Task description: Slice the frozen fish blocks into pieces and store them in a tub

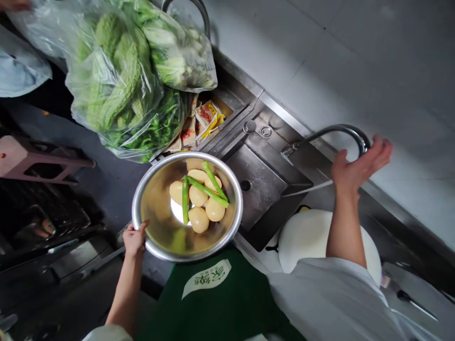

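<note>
My left hand point(135, 238) grips the rim of a wide steel bowl point(159, 241) at its lower left side. Inside the bowl lie several peeled potatoes point(198, 219) and several green pepper-like pieces point(202, 186). My right hand point(360, 166) is raised at the curved steel faucet point(332, 130), its fingers spread and its palm close to the end of the spout. A thin pale stream runs from near that hand toward the steel sink point(259, 184).
Clear bags of green vegetables point(117, 80) rest at the upper left, beside printed packets point(206, 118). A round white board or lid point(305, 237) lies right of the sink. A pink stool point(39, 161) stands at the left, below another person's pale clothing point(21, 66).
</note>
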`<action>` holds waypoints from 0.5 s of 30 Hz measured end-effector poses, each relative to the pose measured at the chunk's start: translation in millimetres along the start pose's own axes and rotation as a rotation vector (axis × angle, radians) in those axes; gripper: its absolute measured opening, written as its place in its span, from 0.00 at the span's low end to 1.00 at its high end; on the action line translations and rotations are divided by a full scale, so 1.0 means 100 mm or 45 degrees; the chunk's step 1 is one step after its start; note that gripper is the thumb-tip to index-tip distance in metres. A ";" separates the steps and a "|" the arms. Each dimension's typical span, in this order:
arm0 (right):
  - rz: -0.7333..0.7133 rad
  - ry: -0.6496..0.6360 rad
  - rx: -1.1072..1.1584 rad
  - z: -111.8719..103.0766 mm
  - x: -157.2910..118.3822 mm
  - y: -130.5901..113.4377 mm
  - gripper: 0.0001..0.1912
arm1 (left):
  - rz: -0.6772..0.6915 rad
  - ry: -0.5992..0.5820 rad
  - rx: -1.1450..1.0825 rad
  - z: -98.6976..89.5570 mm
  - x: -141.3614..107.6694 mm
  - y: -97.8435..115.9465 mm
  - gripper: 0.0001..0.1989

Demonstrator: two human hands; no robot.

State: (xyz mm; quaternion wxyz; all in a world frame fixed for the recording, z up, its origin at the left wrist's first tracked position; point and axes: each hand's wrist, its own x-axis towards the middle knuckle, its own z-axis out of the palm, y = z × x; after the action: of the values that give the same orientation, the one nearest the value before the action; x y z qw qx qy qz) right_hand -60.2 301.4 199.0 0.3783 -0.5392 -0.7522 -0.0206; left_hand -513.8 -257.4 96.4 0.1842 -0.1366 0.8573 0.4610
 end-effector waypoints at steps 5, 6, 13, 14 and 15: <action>0.809 -0.250 0.406 -0.01 0.04 0.32 0.04 | 0.072 -0.052 -0.035 0.12 0.10 0.12 0.22; 0.906 -0.301 0.530 0.00 0.02 0.26 0.07 | 0.083 -0.059 -0.020 0.13 0.12 0.14 0.21; 1.093 -0.899 0.973 0.13 -0.17 -0.53 0.17 | 0.079 -0.073 -0.017 0.12 0.28 0.07 0.22; 1.094 -0.947 1.012 0.22 -0.17 -0.63 0.17 | 0.075 -0.067 -0.020 0.12 0.29 0.06 0.22; 1.099 -0.966 1.066 0.33 -0.15 -0.73 0.17 | 0.076 -0.064 -0.023 0.12 0.30 0.05 0.22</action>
State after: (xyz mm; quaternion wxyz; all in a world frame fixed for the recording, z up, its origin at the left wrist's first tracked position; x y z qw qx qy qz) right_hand -136.8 273.1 194.0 0.2403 -0.5684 -0.4959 0.6110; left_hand -540.5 -246.6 81.1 0.1905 -0.1010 0.8519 0.4772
